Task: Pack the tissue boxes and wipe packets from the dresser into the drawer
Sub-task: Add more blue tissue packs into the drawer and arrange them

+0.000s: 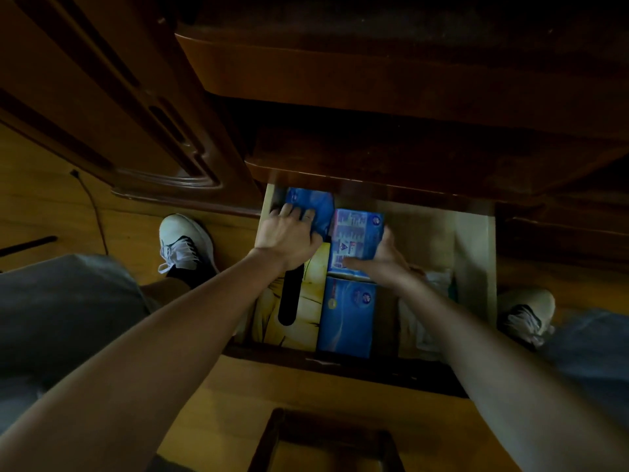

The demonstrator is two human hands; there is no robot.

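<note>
The open drawer sits below the dresser front. A yellow tissue box with a dark slot lies at its left, and a blue tissue box lies beside it on the right. My left hand presses down on a blue wipe packet at the drawer's back left. My right hand grips a blue and white wipe packet, tilted, just behind the blue box. White material shows at the drawer's right under my right forearm.
The dresser's upper drawers overhang the open one. My white shoes stand on the wooden floor either side of the drawer. A black cable trails on the floor at left. A dark frame lies near the bottom.
</note>
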